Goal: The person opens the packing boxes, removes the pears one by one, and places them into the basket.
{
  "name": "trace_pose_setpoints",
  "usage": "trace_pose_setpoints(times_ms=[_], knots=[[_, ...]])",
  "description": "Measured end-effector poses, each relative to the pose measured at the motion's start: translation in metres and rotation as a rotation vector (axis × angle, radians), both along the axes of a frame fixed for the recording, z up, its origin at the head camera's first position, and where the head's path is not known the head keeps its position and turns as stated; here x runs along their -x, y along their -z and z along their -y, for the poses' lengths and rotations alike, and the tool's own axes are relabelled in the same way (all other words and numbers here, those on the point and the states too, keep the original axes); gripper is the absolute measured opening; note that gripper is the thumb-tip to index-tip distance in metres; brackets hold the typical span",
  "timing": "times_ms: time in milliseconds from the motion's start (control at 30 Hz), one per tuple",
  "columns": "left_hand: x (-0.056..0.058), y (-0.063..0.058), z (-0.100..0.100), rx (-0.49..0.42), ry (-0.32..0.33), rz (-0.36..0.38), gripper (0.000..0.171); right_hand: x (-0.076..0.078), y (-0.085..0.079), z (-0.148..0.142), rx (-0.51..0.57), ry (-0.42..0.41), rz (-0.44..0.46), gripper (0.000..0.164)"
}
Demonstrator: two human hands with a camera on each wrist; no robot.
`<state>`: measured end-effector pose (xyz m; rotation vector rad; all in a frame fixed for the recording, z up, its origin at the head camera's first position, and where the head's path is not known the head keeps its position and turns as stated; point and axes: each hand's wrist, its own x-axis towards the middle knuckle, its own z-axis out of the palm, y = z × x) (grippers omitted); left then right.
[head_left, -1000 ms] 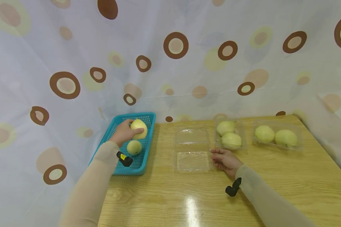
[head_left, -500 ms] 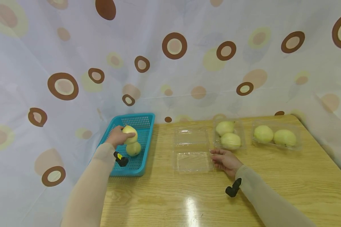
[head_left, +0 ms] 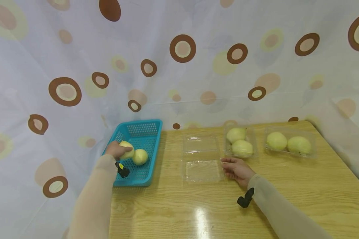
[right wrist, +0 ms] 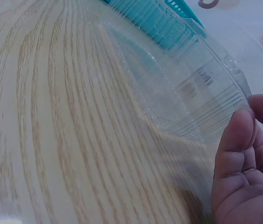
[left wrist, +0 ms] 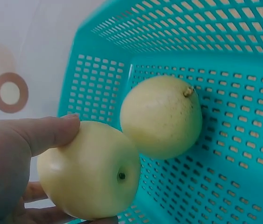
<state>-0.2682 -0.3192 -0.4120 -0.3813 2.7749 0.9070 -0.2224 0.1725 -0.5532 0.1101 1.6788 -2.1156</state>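
- The pale yellow fruit (left wrist: 91, 175) in hand: I'm seeing it within the basket's outline, toward the left side. Pear or apple, I'm not settling which; whether it is touching the basket floor, I can't tell.
- Left hand (head_left: 115, 150) is gripping this fruit, thumb across its upper side, fingers curling underneath. The skin is looking smooth, so I'm judging slip a real risk and favouring a broad, even hold over hard fingertip pressure, which could be bruising it.
- Second fruit (left wrist: 161, 116) is lying just beside it in the basket, stem end showing. I'm minding the gap: a knock would likely be marking both.
- Blue-green perforated basket (head_left: 137, 183) is surrounding both fruits. I'm reckoning any lift is needing a straight rise, knuckles clearing the near wall.
- Right hand (head_left: 238, 171) is pinching the right edge of the open clear plastic clamshell (head_left: 203, 171). Thin stuff, so I'm wanting a light pinch: steadying, not bending.
- That clamshell is lying spread on the wood-grain table (head_left: 167, 209), right of the basket.
- Farther right, a filled clamshell (head_left: 251, 133) and an outer clamshell (head_left: 289, 131) are each holding two similar fruits.
- Behind everything, a spotted cloth (head_left: 197, 76) is hanging.
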Motion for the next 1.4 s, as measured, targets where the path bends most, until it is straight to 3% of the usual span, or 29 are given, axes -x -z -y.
trace_pose_setpoints(times_ms=[433,700,1033,1200,1400], knots=[[-0.004,0.021,0.014,0.17,-0.01,0.071,0.083,-0.001,-0.003,0.003,-0.038,-0.012,-0.019,0.046],[-0.009,0.026,0.014,0.171,-0.04,0.129,0.071,-0.002,-0.004,0.001,-0.021,-0.013,-0.017,0.047],[0.0,0.038,0.019,0.201,0.011,0.228,0.076,0.0,-0.001,-0.001,0.001,-0.005,-0.003,0.047],[-0.002,0.041,0.016,0.169,0.006,0.243,0.07,-0.001,-0.002,-0.002,0.001,-0.008,-0.001,0.048],[-0.005,0.04,0.015,0.197,0.041,0.23,0.067,-0.003,-0.004,-0.003,0.007,-0.016,-0.001,0.047]])
